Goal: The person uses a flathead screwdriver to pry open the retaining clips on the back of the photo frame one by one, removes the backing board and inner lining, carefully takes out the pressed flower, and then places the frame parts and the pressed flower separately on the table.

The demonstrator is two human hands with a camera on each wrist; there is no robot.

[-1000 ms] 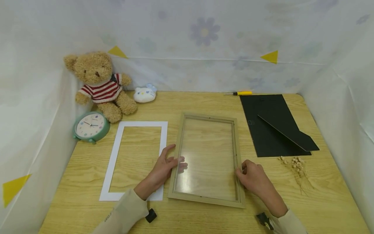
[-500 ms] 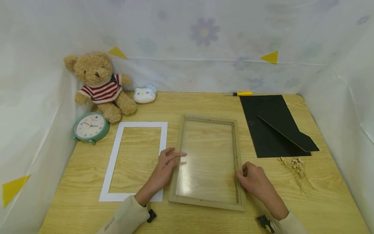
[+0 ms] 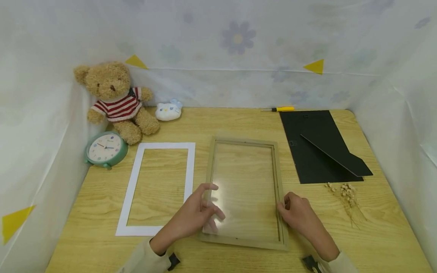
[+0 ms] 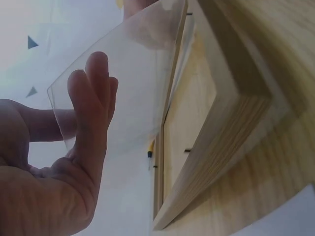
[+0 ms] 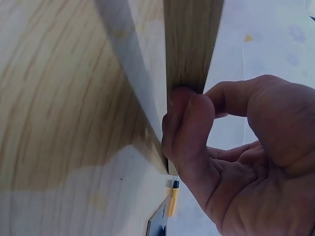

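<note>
A pale wooden picture frame (image 3: 280, 182) lies in front of me. A clear sheet (image 4: 133, 83) slants up out of it in the left wrist view, its left side raised. My left hand (image 3: 191, 214) pinches the sheet near that edge, thumb on one face and fingers on the other. Some of those fingers show hazily through the sheet. At the frame's right rail, my right hand (image 3: 302, 212) grips the wood between thumb and curled fingers, as the right wrist view shows close up.
Left of the frame lies a white mat (image 3: 132, 185). A black backing board (image 3: 300, 159) with its stand lies at right, by dried flowers (image 3: 348, 191) and a yellow screwdriver (image 3: 285, 109). A teddy bear (image 3: 112, 98), green clock (image 3: 107, 148) and white cat-face ornament (image 3: 168, 111) sit at back left.
My left hand has slid along the frame's left side toward me, and its thumb and index have spread apart over the sheet. My right hand keeps its hold; the frame has shifted slightly toward me.
</note>
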